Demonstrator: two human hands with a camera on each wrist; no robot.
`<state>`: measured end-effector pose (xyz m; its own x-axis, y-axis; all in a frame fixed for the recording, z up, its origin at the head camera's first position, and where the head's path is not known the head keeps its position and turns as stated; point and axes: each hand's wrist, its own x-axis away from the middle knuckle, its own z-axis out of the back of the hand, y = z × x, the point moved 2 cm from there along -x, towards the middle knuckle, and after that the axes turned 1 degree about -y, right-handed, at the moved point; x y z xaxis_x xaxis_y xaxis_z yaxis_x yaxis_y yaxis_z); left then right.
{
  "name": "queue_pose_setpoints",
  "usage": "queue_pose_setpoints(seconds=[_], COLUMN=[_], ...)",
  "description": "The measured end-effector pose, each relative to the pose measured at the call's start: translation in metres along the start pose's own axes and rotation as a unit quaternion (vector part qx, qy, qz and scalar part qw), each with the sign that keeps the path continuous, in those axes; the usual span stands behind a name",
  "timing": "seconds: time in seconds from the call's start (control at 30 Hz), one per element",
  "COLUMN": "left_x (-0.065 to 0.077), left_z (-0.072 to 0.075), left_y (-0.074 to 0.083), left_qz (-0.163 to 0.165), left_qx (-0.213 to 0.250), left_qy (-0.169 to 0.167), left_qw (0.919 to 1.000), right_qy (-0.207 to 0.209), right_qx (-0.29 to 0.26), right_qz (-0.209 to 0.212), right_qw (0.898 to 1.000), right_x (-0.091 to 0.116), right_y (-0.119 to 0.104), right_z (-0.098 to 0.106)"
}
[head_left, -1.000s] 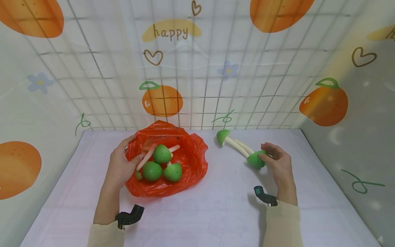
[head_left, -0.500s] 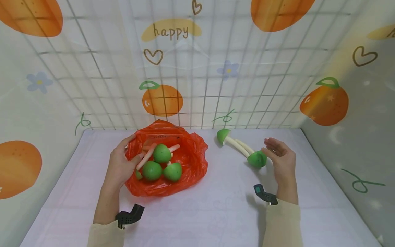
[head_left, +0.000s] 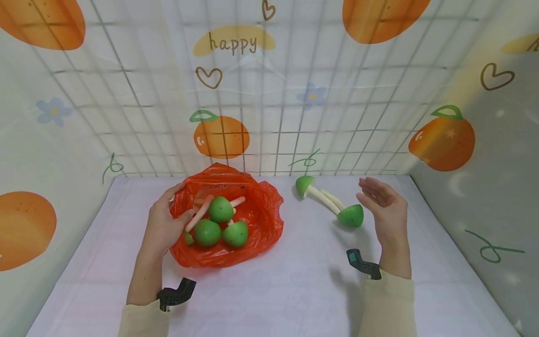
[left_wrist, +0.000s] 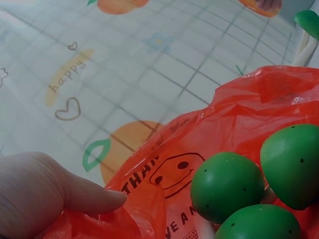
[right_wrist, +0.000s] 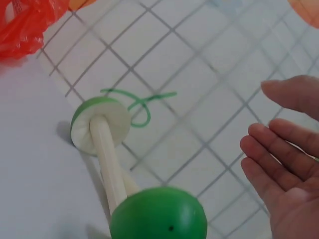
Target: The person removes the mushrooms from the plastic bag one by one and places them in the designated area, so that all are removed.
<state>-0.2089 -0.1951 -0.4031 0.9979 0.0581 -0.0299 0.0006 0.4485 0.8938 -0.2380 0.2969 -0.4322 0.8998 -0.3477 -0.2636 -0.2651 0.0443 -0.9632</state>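
My left hand [head_left: 165, 223] grips the left rim of a red plastic bag [head_left: 263, 220], thumb inside and fingers outside. Several toy mushrooms with green caps [head_left: 207, 232] and pale stems lie in the opened bag. In the left wrist view, the thumb presses the red film [left_wrist: 149, 209] beside printed black lettering. To the right of the bag, two more green-capped mushrooms lie crossed on the table, one cap [head_left: 304, 186] at the back and the other cap [head_left: 351, 216] nearer. My right hand [head_left: 386, 206] hovers just right of the nearer cap, fingers extended, holding nothing.
A white cloth [head_left: 286, 290] covers the table. Behind it stands a curtain [head_left: 269, 93] printed with oranges and grid lines, with side panels at left and right. Each wrist carries a black camera [head_left: 177, 292].
My right hand has let go of the nearer green-capped mushroom and moved up and to the right, away from it. The left hand and the bag have stayed put.
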Motion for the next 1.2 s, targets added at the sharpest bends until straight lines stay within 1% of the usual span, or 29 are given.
queue_pose_setpoints(seconds=[0.17,0.43,0.53,0.67,0.83,1.07,1.2], left_x=[0.0,0.001,0.001,0.002,0.002,0.001,0.001], left_z=[0.001,0.002,0.002,0.002,0.002,0.001,0.001], left_y=[-0.002,-0.004,-0.002,0.0,0.0,0.0,-0.001], left_qz=[0.001,-0.008,-0.007,0.003,0.006,0.003,0.003], left_qx=[0.006,0.019,0.019,0.018,0.018,0.021,0.021], left_qy=[0.002,0.004,0.003,0.002,0.0,-0.002,-0.003], left_qw=[1.0,0.9998,0.9998,0.9998,0.9998,0.9998,0.9998], right_qy=[-0.03,-0.076,-0.095,-0.123,-0.152,-0.169,-0.181], right_qx=[-0.023,-0.019,-0.008,0.015,0.02,0.051,0.053], right_qz=[0.025,0.041,0.042,0.04,0.041,0.05,0.051], right_qw=[0.999,0.996,0.995,0.992,0.987,0.983,0.981], right_x=[0.001,0.002,0.004,0.008,0.013,0.018,0.02], right_y=[-0.004,-0.006,-0.008,-0.013,-0.017,-0.017,-0.017], right_z=[-0.013,-0.034,-0.042,-0.057,-0.073,-0.089,-0.095])
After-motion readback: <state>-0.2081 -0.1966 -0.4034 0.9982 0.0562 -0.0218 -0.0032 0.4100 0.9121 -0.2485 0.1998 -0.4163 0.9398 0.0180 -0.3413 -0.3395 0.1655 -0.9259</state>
